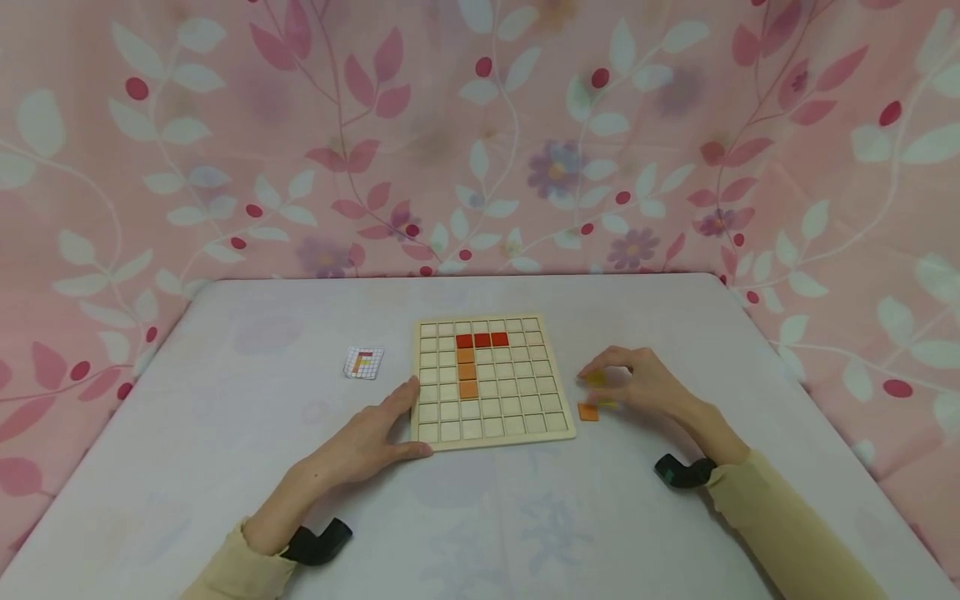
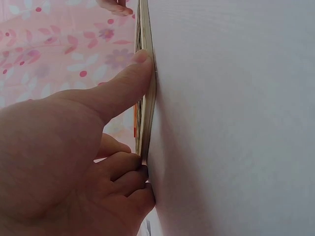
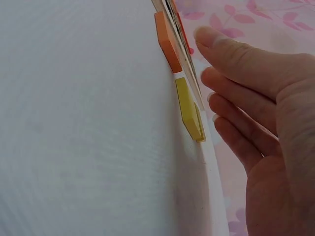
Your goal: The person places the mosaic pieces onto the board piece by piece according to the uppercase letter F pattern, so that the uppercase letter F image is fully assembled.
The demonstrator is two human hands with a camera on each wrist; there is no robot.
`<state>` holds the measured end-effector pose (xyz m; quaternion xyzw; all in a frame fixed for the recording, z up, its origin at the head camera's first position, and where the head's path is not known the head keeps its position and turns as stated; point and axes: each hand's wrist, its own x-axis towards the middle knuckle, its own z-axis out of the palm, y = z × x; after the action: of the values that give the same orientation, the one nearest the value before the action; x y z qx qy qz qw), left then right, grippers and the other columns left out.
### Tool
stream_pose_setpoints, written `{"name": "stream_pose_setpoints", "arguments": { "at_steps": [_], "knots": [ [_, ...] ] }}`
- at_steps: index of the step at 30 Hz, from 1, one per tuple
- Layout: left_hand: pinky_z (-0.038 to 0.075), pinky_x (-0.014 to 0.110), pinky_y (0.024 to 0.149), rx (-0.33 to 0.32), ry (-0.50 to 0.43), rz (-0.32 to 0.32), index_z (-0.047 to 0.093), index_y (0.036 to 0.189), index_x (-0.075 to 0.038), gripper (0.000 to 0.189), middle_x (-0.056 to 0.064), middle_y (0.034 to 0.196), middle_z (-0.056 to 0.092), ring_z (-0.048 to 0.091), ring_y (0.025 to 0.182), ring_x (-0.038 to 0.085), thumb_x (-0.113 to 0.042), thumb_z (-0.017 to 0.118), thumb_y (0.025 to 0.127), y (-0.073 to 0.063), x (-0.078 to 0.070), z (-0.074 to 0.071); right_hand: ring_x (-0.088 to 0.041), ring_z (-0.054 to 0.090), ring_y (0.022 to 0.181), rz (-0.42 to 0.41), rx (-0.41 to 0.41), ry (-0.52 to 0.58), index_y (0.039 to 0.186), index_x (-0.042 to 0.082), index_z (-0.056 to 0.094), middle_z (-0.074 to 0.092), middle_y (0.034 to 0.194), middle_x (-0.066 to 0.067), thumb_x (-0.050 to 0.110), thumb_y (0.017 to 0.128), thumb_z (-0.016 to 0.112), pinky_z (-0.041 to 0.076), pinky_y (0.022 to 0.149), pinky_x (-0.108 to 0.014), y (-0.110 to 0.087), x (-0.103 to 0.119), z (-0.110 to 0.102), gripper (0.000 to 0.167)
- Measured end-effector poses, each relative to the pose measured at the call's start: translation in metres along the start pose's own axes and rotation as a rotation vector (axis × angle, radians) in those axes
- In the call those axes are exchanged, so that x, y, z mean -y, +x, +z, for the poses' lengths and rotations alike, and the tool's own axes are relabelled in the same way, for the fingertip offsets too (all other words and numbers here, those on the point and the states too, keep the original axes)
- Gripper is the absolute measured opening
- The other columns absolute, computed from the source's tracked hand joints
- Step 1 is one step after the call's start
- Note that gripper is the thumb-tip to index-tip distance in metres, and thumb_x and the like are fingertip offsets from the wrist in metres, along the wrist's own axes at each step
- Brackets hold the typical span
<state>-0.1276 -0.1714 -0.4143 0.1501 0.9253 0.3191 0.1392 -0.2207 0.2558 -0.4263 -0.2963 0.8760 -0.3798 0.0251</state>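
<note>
A wooden grid board point(image 1: 510, 410) lies on the table with three red tiles point(image 1: 482, 340) in a row and three orange tiles point(image 1: 467, 371) in a column below the leftmost red one. My left hand point(image 1: 360, 442) holds the board at its near left corner, thumb and fingers on its edges; the left wrist view shows the other fingers bent. Right of the board, my right hand point(image 1: 637, 383) hovers over loose tiles, thumb and fingers apart with nothing between them. Under it lie a loose orange tile point(image 3: 167, 42) and a yellow tile point(image 3: 188, 105), with more yellow behind.
A small card point(image 1: 363, 364) with a printed grid and coloured pattern lies left of the board. The white tabletop point(image 1: 487, 525) extends around everything, and a pink floral cloth point(image 1: 450, 150) hangs behind it. Each wrist wears a black band point(image 1: 684, 472).
</note>
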Motion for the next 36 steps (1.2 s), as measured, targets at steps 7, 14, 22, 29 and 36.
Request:
{"name": "stream_pose_setpoints", "arguments": {
  "at_steps": [7,14,22,29,36],
  "knots": [
    [0.026,0.052,0.12,-0.001,-0.003,0.006,0.017,0.16,-0.009,0.102,0.01,0.166,0.019,0.019,0.153,0.03,-0.043,0.077,0.086,0.001,0.001,0.0,-0.01,0.063,0.108,-0.001,0.064,0.035,0.106,0.025,0.077,0.073,0.107,0.01,0.033,0.071,0.091,0.041,0.101,-0.017,-0.005,-0.004,0.0,0.039],
    [0.026,0.052,0.12,0.005,-0.012,0.002,0.016,0.161,-0.009,0.102,0.009,0.167,0.018,0.018,0.154,0.029,-0.043,0.077,0.086,0.001,0.001,-0.001,-0.012,0.064,0.101,-0.084,0.065,0.022,0.101,0.021,0.078,0.073,0.102,0.007,0.026,0.073,0.09,0.044,0.095,-0.018,-0.003,-0.003,0.0,0.032],
    [0.026,0.052,0.12,0.008,-0.009,-0.008,0.016,0.161,-0.01,0.103,0.009,0.167,0.019,0.019,0.153,0.029,-0.044,0.077,0.086,0.001,0.001,0.0,-0.01,0.066,0.091,-0.116,-0.017,-0.064,0.091,0.023,0.078,0.073,0.092,0.01,0.024,0.074,0.09,0.049,0.087,-0.024,0.01,-0.007,0.004,0.02],
    [0.027,0.053,0.12,0.005,-0.009,-0.007,0.017,0.161,-0.01,0.102,0.01,0.166,0.02,0.02,0.153,0.031,-0.045,0.077,0.086,0.001,0.001,0.001,-0.012,0.067,0.092,-0.144,-0.058,-0.077,0.092,0.017,0.079,0.074,0.093,0.006,0.019,0.074,0.09,0.051,0.087,-0.026,0.015,-0.007,0.007,0.02],
    [0.027,0.053,0.119,-0.003,0.004,-0.01,0.017,0.161,-0.01,0.102,0.01,0.166,0.021,0.02,0.153,0.031,-0.045,0.077,0.085,0.002,0.002,0.001,-0.011,0.065,0.094,-0.147,-0.077,-0.092,0.096,0.016,0.079,0.074,0.096,0.006,0.017,0.075,0.089,0.05,0.088,-0.023,0.015,-0.008,0.009,0.023]
  ]
}}
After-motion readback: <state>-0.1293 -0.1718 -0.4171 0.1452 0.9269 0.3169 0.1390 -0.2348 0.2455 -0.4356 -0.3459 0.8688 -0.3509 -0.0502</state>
